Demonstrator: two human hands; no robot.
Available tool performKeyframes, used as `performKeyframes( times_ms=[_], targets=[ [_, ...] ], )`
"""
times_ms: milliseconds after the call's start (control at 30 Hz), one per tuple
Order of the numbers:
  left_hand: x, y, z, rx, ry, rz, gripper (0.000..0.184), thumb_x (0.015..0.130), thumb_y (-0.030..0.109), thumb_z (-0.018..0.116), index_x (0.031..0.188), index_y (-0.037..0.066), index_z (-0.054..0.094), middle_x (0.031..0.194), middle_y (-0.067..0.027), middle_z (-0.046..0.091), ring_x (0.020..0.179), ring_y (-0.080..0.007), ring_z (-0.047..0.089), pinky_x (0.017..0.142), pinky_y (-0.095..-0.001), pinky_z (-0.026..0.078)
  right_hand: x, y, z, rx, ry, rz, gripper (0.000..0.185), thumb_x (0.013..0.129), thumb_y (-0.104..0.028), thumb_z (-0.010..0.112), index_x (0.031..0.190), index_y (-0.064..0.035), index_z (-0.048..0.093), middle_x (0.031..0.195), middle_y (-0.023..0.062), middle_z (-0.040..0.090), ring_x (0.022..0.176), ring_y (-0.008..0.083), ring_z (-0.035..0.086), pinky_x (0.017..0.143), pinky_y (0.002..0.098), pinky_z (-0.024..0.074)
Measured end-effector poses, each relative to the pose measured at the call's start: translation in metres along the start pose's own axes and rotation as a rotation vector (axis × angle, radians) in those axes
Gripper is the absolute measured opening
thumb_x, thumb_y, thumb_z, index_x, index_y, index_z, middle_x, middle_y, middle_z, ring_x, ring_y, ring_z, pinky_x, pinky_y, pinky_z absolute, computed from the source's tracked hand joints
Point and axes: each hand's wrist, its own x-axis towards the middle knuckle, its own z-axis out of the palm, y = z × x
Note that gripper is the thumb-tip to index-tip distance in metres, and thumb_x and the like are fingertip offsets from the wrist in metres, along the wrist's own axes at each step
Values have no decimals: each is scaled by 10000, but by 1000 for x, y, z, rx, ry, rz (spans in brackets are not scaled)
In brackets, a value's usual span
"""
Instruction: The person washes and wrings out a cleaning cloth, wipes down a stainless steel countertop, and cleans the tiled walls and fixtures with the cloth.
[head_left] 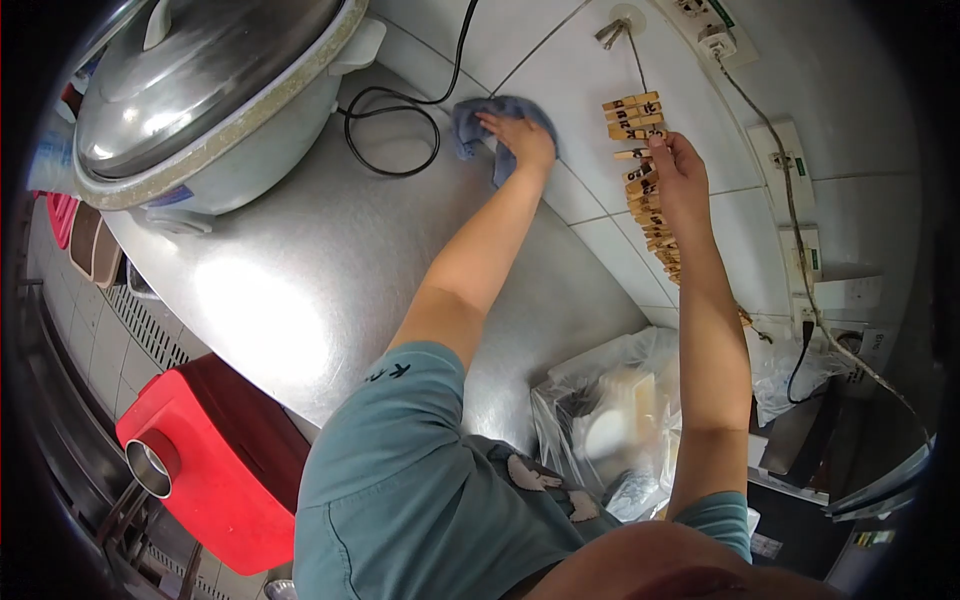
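Observation:
My left hand (525, 138) lies spread on a blue-grey cloth (468, 128), pressing it against the white tiled wall where it meets the steel table. My right hand (683, 185) pinches a wooden clothespin in a string of clothespins (648, 207) that hangs down the wall. Dark marks show on several of the pins. The string hangs from a hook (626, 22) near the top of the wall.
A large lidded pot (250, 150) stands on the steel table (330, 270) at the upper left, with a black cable (437, 150) beside it. Clear plastic bags (600, 410) lie near my body. A red container (230, 450) is at the lower left. Sockets and cords line the right wall.

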Motion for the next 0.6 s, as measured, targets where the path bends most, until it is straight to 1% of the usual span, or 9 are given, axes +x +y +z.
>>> performKeyframes(
  times_ms=[33,133,167,267,333,400,433,500,600],
  targets=[
    [13,-8,5,-31,-1,-122,605,1000,291,389,1450,-105,307,1581,-321,-89,1483,-456,50,1182,-540,160,4,-2,-2,1,6,-5,284,1009,-299,547,1022,-21,606,846,3,603,801,97,543,740,265,461],
    [68,-71,39,678,-58,-278,570,974,261,451,1421,-87,386,1604,-270,78,1481,-382,178,1204,-526,105,0,1,-10,-17,-9,65,271,993,-274,573,1070,-17,615,888,18,605,815,113,553,761,267,461],
    [72,-49,13,995,-461,-144,550,959,251,482,1405,-66,423,1574,-262,190,1464,-369,234,1205,-521,119,-2,5,-11,-255,69,-139,279,975,-276,590,1098,-28,622,929,46,619,814,168,589,751,298,485],
    [36,1,-47,1295,-660,296,522,925,191,558,1394,-16,465,1432,-224,483,1371,-367,411,1206,-494,149,1,-10,-10,-632,274,-531,312,940,-263,631,1183,-67,621,1012,71,622,831,230,622,737,336,511],
    [13,-9,-54,600,-334,152,443,967,178,514,1354,-34,485,1376,-210,530,1296,-359,480,1172,-434,231,3,-35,3,-770,392,-697,353,923,-247,655,1239,-95,613,1054,69,611,848,237,619,735,342,513],
    [-3,7,-86,-237,-355,-311,368,1018,194,450,1295,-40,513,1288,-175,583,1198,-313,541,1080,-380,353,12,-66,19,-599,305,-622,394,912,-262,664,1280,-143,592,1058,50,611,871,259,625,712,378,523],
    [-14,40,-132,-294,-616,-449,352,1041,208,417,1268,-40,523,1244,-156,602,1155,-284,556,1025,-360,402,20,-78,27,-706,302,-569,440,892,-275,683,1307,-180,572,1056,20,604,865,223,631,702,359,531],
    [-7,-16,-133,-416,-818,-440,317,1047,218,421,1235,-2,550,1164,-111,625,1046,-223,587,931,-365,453,44,-85,37,-785,426,-613,468,876,-285,692,1316,-191,562,1054,14,603,861,217,635,696,354,536],
    [-37,63,-224,-530,-902,-705,306,1048,219,424,1262,36,543,1172,-91,644,1054,-209,620,915,-373,494,73,-79,46,-913,613,-655,538,824,-304,725,1325,-217,551,1046,-4,598,860,199,639,688,334,547]
  ],
)
